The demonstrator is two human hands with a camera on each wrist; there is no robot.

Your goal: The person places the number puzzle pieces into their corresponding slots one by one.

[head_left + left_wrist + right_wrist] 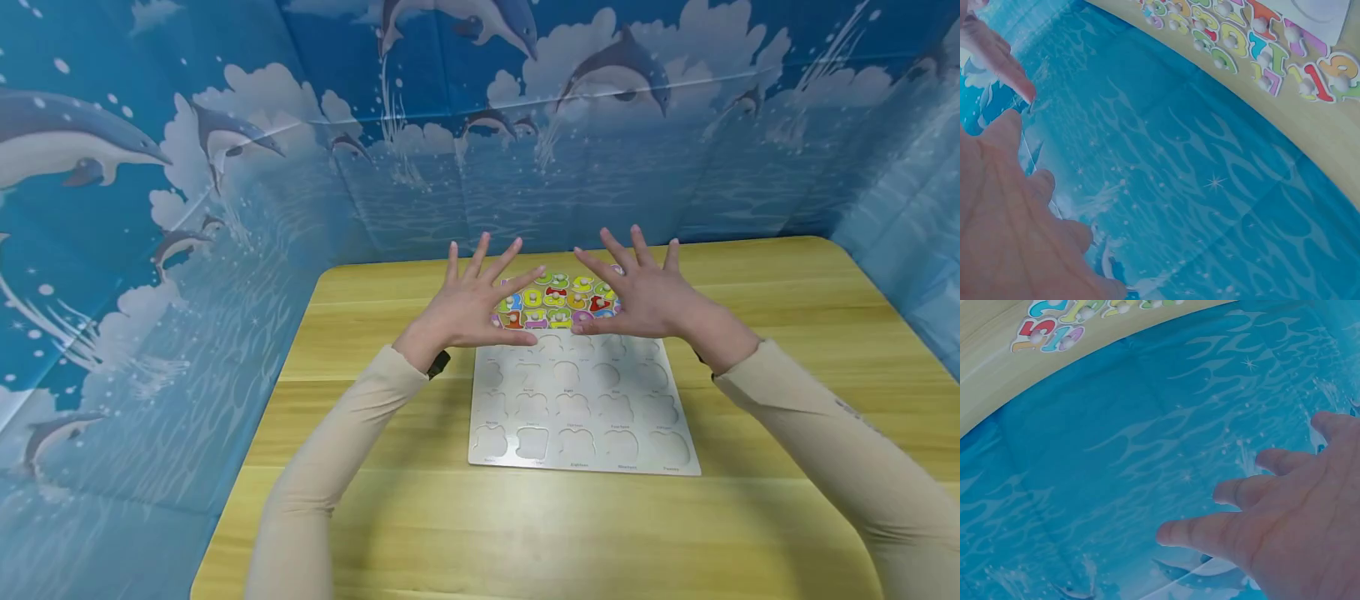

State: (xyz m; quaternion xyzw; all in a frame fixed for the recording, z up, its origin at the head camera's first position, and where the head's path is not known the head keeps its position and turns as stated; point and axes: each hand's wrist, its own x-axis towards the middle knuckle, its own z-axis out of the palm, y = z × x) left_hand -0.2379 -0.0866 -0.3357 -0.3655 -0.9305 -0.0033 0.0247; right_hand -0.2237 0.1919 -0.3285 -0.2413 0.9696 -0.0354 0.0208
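Note:
Both hands are raised above the table with fingers spread wide and nothing held. My left hand [471, 310] hovers over the upper left of a puzzle board, and my right hand [651, 298] over its upper right. The pale puzzle board [551, 457] has rows of shaped recesses with small printed words under them. Beyond it lie colourful number puzzle pieces [557, 300] with round knobs, partly hidden by the hands. In the left wrist view, number pieces [1264, 56] lie near the table edge; in the right wrist view, more pieces [1038, 336] show at the top left.
The light wooden table [360, 417] has rounded corners. A blue curtain [450, 200] printed with dolphins, clouds and waves stands close behind the table and along both sides. A dark band [439, 364] sits at the left wrist.

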